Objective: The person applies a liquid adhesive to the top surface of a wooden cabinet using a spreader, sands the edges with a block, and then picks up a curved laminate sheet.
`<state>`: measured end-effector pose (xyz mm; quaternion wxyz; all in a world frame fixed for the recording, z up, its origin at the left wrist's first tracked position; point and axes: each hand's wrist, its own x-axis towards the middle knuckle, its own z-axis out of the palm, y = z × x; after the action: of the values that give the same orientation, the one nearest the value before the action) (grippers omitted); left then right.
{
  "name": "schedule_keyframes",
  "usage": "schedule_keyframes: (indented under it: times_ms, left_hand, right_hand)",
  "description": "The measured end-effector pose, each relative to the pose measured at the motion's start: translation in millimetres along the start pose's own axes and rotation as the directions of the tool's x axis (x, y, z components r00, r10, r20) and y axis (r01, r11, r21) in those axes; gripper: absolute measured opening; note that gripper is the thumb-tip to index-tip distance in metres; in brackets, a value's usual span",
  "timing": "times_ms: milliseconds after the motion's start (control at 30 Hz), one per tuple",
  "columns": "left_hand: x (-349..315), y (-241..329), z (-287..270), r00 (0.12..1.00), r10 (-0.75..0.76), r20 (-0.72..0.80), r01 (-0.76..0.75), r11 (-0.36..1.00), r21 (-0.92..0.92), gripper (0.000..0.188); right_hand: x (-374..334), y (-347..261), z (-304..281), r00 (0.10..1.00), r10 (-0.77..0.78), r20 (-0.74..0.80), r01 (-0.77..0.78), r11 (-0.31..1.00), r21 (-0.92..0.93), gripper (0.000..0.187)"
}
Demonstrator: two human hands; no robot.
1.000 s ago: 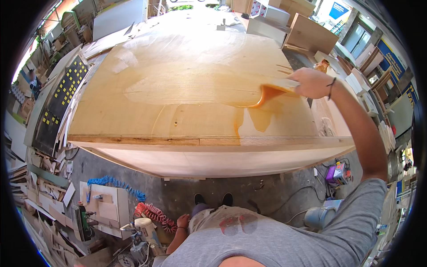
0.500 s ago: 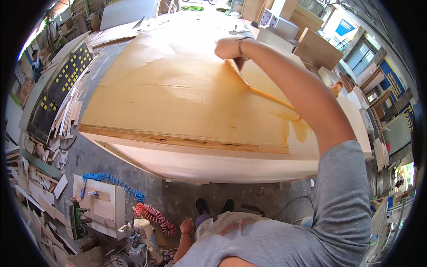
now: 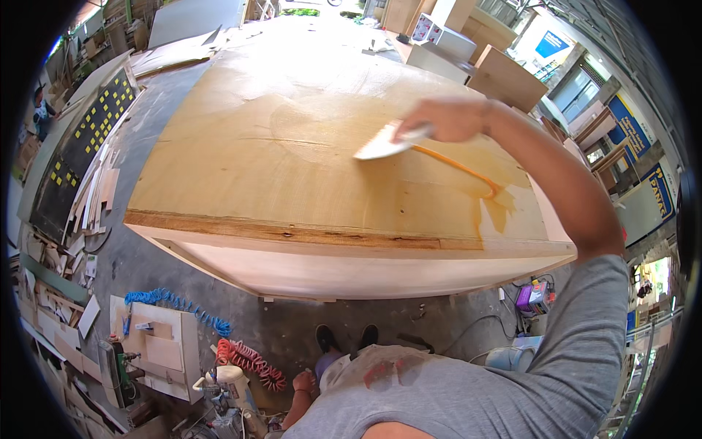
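Observation:
My right hand (image 3: 453, 121), smeared by motion, is closed on a flat white spreader (image 3: 384, 144). The spreader's edge is tilted against the top of a large wooden panel (image 3: 241, 175). A thick line of amber liquid (image 3: 461, 170) runs over the panel toward the right, ending in a wet patch (image 3: 499, 208) near the right front corner. Much of the surface looks wet and shiny. Low beside my body, my left hand (image 3: 303, 380) has its fingers curled in; whether anything is inside them is hidden.
Blue coiled hose (image 3: 179, 304) and red coiled hose (image 3: 248, 364) lie left of my feet, by a machine with a pale tank (image 3: 232, 384). A bucket (image 3: 512, 357) and a purple device (image 3: 534, 296) stand at right. Wood offcuts (image 3: 55, 322) pile up left; boxes (image 3: 446, 62) stand behind.
My right hand has come nearer and to the right, and the white spreader now shows plainly. The amber line looks shorter at its far end. My left hand has barely moved.

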<state>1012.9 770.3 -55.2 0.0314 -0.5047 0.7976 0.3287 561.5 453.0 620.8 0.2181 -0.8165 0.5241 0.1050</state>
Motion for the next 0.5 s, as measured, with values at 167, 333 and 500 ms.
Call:
schedule_keyframes:
  times_ms: [167, 333, 500]
  left_hand:
    - [60, -25, 13, 0.949, -0.306, 0.074, 0.224, 0.491, -0.842, 0.017]
    - [78, 16, -50, 0.804, -0.478, 0.354, 0.377, -0.051, -0.925, 0.016]
    - [55, -8, -35, 0.856, -0.430, 0.287, 0.390, 0.172, -0.905, 0.015]
  right_hand:
    - [-132, 19, 25, 0.959, 0.282, -0.036, -0.283, 0.959, -0.017, 0.046]
    - [-140, 24, 65, 0.855, 0.446, -0.266, -0.501, 0.843, -0.197, 0.029]
    - [-28, -26, 41, 0.894, 0.406, -0.188, -0.446, 0.844, -0.298, 0.021]
